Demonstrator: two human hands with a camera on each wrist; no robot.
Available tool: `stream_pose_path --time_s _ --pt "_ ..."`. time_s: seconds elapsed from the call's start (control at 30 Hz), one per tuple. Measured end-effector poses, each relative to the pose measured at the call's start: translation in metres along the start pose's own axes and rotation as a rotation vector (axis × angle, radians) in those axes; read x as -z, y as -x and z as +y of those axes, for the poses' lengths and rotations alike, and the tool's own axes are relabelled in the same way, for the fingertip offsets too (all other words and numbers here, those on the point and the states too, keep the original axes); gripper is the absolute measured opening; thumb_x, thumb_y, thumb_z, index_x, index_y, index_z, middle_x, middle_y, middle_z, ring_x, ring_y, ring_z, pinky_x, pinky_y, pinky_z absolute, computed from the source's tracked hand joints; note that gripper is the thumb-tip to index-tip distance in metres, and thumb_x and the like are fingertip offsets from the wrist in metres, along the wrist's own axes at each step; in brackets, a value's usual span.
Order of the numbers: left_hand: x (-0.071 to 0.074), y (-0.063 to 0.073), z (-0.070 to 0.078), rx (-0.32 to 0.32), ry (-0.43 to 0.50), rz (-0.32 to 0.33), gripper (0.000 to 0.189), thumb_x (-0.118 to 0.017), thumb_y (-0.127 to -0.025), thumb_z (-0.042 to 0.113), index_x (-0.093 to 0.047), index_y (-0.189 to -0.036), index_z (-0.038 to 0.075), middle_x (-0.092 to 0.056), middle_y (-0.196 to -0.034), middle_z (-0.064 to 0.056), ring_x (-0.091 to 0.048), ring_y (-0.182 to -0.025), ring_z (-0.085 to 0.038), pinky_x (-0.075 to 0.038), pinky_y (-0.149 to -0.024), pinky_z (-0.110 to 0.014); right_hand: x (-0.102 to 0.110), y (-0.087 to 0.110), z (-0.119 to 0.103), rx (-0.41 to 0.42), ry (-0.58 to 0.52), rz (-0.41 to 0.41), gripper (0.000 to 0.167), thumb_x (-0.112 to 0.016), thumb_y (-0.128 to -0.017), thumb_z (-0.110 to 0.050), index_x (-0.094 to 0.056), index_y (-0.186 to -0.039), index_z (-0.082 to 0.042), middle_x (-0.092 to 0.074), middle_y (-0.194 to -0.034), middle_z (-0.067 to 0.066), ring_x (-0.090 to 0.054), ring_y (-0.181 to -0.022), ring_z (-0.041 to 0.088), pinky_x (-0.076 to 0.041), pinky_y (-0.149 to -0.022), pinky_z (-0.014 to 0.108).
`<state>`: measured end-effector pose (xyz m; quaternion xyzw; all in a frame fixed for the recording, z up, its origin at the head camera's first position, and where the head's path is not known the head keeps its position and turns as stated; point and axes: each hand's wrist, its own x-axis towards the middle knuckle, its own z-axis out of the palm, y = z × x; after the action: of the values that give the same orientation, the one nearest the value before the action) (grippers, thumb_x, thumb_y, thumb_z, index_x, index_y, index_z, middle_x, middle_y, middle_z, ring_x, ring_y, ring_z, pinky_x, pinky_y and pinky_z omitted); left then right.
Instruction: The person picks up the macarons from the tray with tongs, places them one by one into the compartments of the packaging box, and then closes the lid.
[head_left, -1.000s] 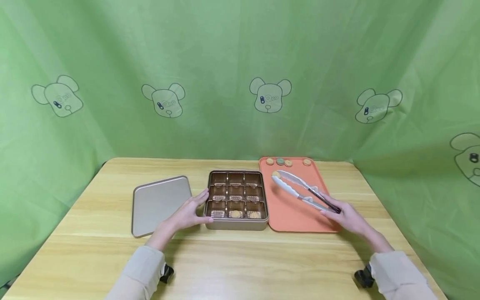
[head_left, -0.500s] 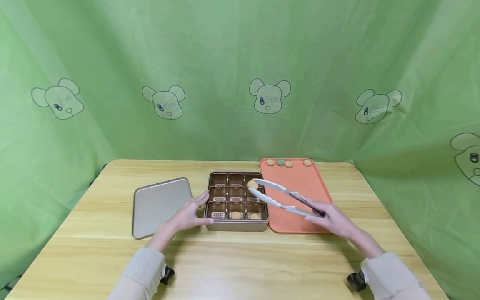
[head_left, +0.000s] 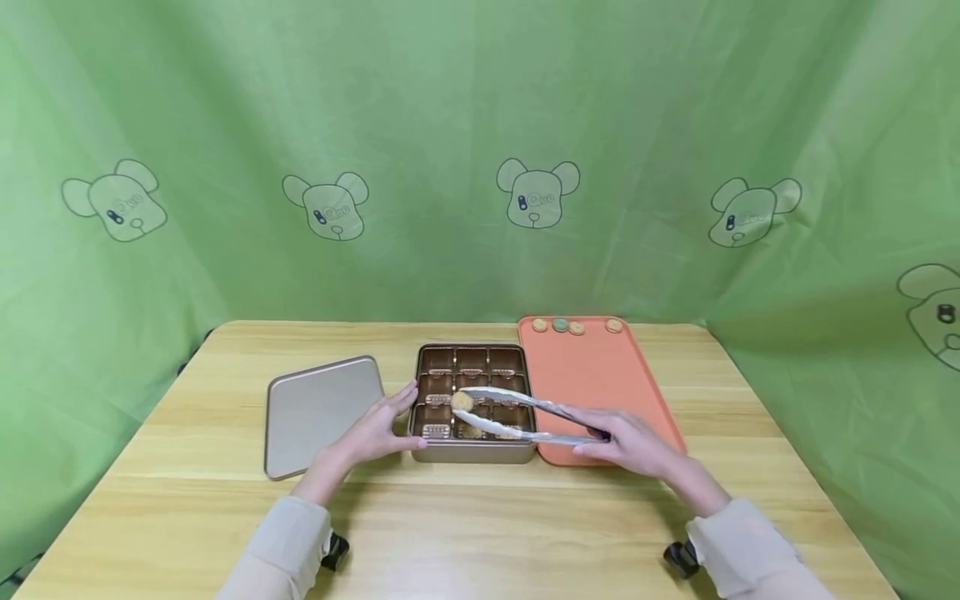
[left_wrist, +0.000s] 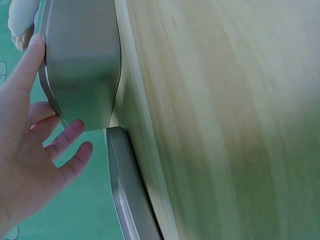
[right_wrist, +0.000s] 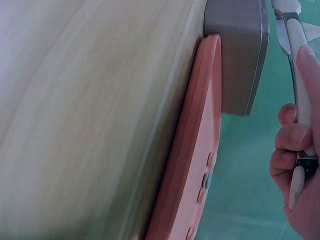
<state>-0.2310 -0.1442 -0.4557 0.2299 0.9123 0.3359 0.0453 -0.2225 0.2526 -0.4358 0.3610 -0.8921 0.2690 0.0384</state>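
Observation:
In the head view, a brown square tin (head_left: 474, 452) with a nine-compartment plastic insert stands mid-table. My left hand (head_left: 375, 432) rests against its left side; in the left wrist view the thumb lies at the rim, the other fingers loosely bent by the tin's wall (left_wrist: 82, 65). My right hand (head_left: 626, 440) grips the dark handles of a pair of tongs (head_left: 513, 396), whose white tips hold a round tan cookie (head_left: 462, 401) over the insert. Tan cookies in the front middle and front right compartments are partly hidden by the tongs. The right wrist view shows fingers curled round the tongs (right_wrist: 300, 65).
An orange tray (head_left: 600, 375) lies against the tin's right side. Along its far edge sit several cookies (head_left: 539, 325), one of them green. The tin's flat lid (head_left: 322, 408) lies to the left, close to my left forearm. A green curtain (head_left: 435, 100) surrounds the wooden table (head_left: 480, 533).
My right hand has moved left with the tongs, carrying the cookie from over the tray to over the tin's middle. The left hand has stayed at the tin.

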Motion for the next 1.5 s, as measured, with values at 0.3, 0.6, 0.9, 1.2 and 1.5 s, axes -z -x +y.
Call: stream_pose_path --time_s 0.3,0.6,0.9,1.2,1.5 --pt "0.003 -0.001 0.0 -0.009 0.011 -0.011 0.091 -0.07 -0.074 0.039 -0.025 -0.14 -0.004 -0.015 -0.15 -0.014 -0.021 -0.132 -0.044 -0.014 -0.11 -0.052 -0.005 -0.016 -0.017 0.035 0.005 -0.071 0.055 -0.066 -0.082 -0.034 -0.049 -0.133 -0.02 -0.044 -0.068 -0.019 -0.04 -0.059 -0.001 -0.038 -0.054 0.017" --pt "0.004 -0.001 -0.002 -0.01 0.012 -0.008 0.09 -0.071 -0.074 0.039 -0.025 -0.139 -0.005 -0.016 -0.15 -0.015 -0.021 -0.132 -0.044 -0.014 -0.11 -0.052 -0.008 -0.022 -0.021 0.028 0.017 -0.078 0.057 -0.068 -0.081 -0.031 -0.049 -0.133 -0.018 -0.041 -0.065 -0.017 -0.034 -0.056 -0.001 -0.033 -0.048 0.015" --pt "0.004 -0.002 -0.003 -0.036 -0.013 -0.008 0.089 -0.07 -0.075 0.038 -0.026 -0.138 -0.006 -0.016 -0.149 -0.015 -0.023 -0.134 -0.035 -0.008 -0.111 -0.053 0.0 -0.011 -0.012 -0.062 -0.074 -0.015 0.06 -0.071 -0.079 -0.023 -0.047 -0.134 -0.015 -0.034 -0.059 -0.014 -0.028 -0.052 -0.001 -0.028 -0.044 0.015" --pt "0.003 0.0 0.001 -0.032 -0.009 -0.012 0.091 -0.068 -0.075 0.042 -0.024 -0.139 -0.004 -0.014 -0.15 -0.013 -0.021 -0.134 -0.038 -0.008 -0.111 -0.051 0.007 0.005 0.0 -0.155 -0.223 0.084 0.072 -0.071 -0.079 -0.014 -0.033 -0.14 -0.004 -0.039 -0.063 -0.004 -0.031 -0.051 0.0 -0.032 -0.042 0.017" --pt "0.001 0.003 0.003 -0.028 0.013 0.005 0.09 -0.07 -0.075 0.038 -0.024 -0.139 -0.005 -0.016 -0.15 -0.015 -0.022 -0.132 -0.042 -0.012 -0.111 -0.052 0.016 0.014 0.015 -0.438 -0.221 0.22 0.066 -0.069 -0.081 -0.019 -0.037 -0.134 0.004 -0.041 -0.063 0.003 -0.035 -0.05 0.007 -0.035 -0.042 0.021"
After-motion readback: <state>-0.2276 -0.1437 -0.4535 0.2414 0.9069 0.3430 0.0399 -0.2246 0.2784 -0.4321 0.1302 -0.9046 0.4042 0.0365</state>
